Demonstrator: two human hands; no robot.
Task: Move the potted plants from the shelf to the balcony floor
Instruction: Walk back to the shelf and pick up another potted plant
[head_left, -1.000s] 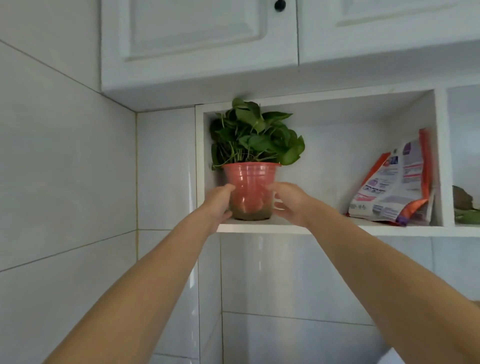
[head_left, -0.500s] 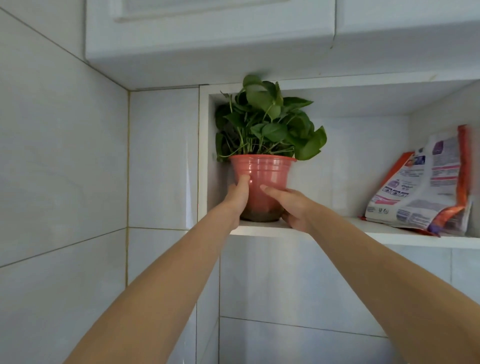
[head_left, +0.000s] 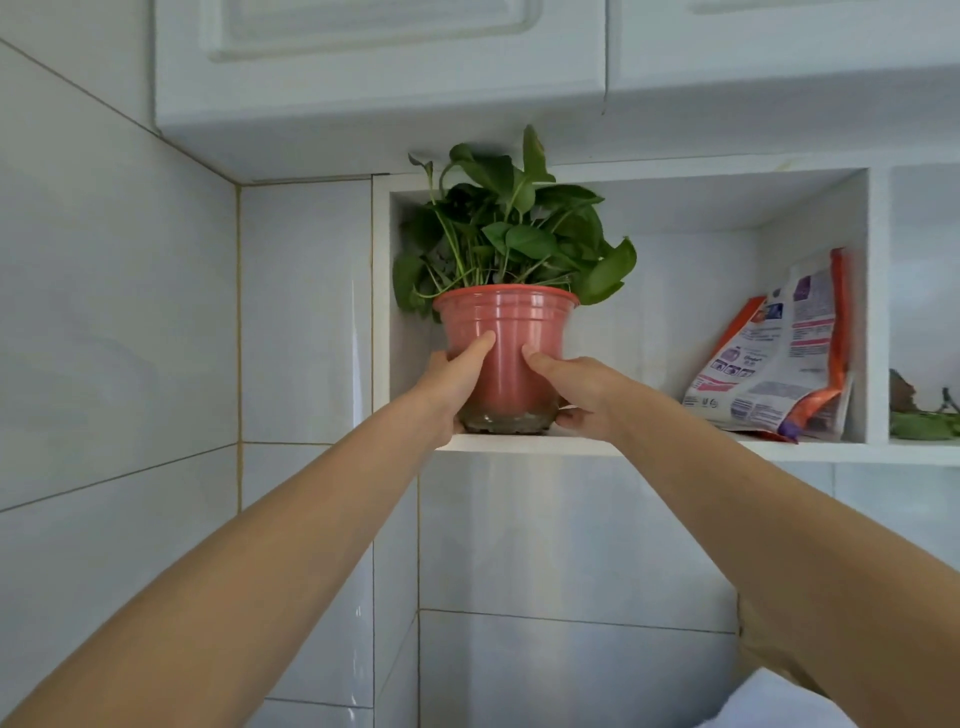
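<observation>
A leafy green plant in a red plastic pot (head_left: 506, 322) stands at the front left of a white wall shelf (head_left: 675, 448), its top leaves rising past the shelf opening. My left hand (head_left: 451, 387) grips the pot's left side with the thumb on its front. My right hand (head_left: 574, 392) holds the right side low down, thumb also on the front. The pot's muddy base is at the shelf's front edge; I cannot tell whether it still rests on the shelf. Part of another plant (head_left: 922, 418) shows in the neighbouring compartment on the right.
An orange and white printed bag (head_left: 779, 364) leans at the right of the same compartment. White cabinets (head_left: 389, 57) hang directly above the shelf. Tiled walls (head_left: 119, 312) close in on the left and below. A white object (head_left: 779, 706) shows at the bottom right.
Both hands have closed around the pot, thumbs coming onto its front. The pot has come forward to the shelf edge, and its leaves now stick out past the opening.
</observation>
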